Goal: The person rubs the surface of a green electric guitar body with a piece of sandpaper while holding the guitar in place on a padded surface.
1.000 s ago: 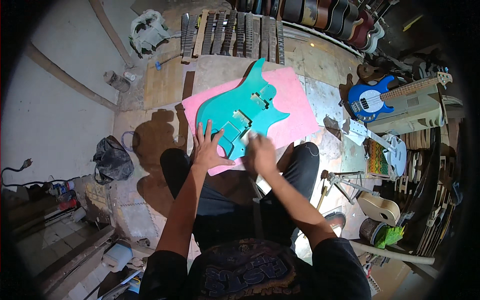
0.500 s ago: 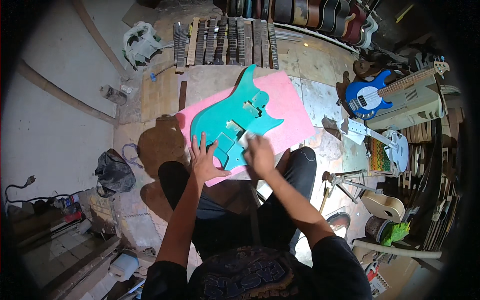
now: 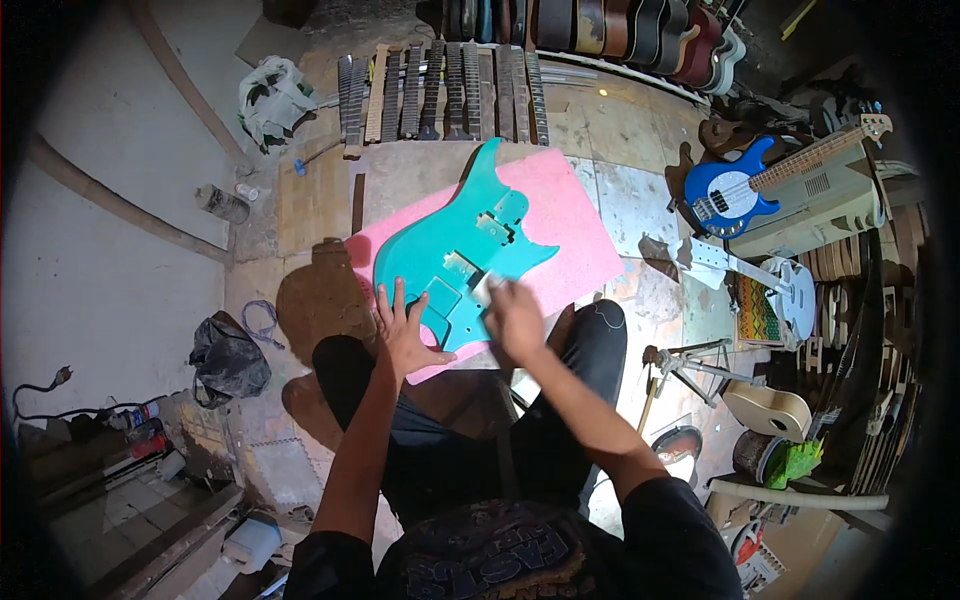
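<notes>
A teal electric guitar body (image 3: 420,245) with routed cavities lies flat on a pink foam sheet (image 3: 575,220) in front of my knees. My left hand (image 3: 404,338) rests with fingers spread on its lower left end, thumb out over the near edge. Close beside the cavities, my right hand (image 3: 517,322) is closed on a small pale pad (image 3: 484,290) against the right side of the body. Motion blurs this hand, and its fingers cover most of the pad, so its exact kind does not show.
Several guitar necks (image 3: 432,90) lie in a row beyond the foam, with guitar bodies (image 3: 600,25) lined up behind. At right are a blue bass guitar (image 3: 735,190), a pale guitar (image 3: 790,300) and a metal stand (image 3: 690,370). A black plastic bag (image 3: 230,357) sits left.
My right hand stays blurred at the body's right side, shifted only slightly. The left hand keeps its place on the guitar body. The whole view has shifted a little.
</notes>
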A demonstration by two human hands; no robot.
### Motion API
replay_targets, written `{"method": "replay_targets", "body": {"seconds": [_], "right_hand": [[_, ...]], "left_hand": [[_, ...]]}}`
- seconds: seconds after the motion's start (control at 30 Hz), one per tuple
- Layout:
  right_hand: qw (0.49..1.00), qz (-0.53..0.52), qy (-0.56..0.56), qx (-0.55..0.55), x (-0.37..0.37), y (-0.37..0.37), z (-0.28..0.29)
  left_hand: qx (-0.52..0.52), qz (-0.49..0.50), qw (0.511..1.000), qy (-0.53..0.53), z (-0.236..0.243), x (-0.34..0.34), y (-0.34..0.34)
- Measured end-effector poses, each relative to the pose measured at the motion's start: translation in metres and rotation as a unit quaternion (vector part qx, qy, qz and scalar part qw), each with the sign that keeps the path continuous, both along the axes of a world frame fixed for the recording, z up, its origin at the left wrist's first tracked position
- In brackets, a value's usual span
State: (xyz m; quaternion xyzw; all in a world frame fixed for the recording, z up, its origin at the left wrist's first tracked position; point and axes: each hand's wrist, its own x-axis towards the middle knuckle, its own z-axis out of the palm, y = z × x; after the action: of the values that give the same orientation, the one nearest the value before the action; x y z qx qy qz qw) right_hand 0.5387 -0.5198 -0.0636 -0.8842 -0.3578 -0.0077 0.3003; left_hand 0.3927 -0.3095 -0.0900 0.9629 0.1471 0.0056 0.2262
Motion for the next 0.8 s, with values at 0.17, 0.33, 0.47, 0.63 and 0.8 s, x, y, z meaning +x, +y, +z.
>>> {"method": "replay_targets", "body": {"seconds": [0.17,0.33,0.47,0.63,0.8], "right_hand": [[0.996,0.087,0.012,-0.013,0.000,-0.004,0.005],[0.992,-0.102,0.078,-0.009,0.079,-0.001,0.036],[0.999,-0.010,0.043,-0.020,0.016,0.008,0.003],[0.991,0.127,0.047,-0.015,-0.031,0.010,0.009],[0.998,-0.051,0.043,-0.015,0.078,0.017,0.021]], "left_hand": [[-0.019,0.006,1.000,0.014,-0.001,0.001,0.000],[-0.002,0.003,0.999,0.035,0.007,0.006,-0.003],[0.003,0.005,0.999,0.040,0.007,0.007,-0.003],[-0.005,0.011,1.000,0.014,0.003,0.001,0.000],[-0.012,0.004,1.000,0.013,0.010,0.005,-0.004]]}}
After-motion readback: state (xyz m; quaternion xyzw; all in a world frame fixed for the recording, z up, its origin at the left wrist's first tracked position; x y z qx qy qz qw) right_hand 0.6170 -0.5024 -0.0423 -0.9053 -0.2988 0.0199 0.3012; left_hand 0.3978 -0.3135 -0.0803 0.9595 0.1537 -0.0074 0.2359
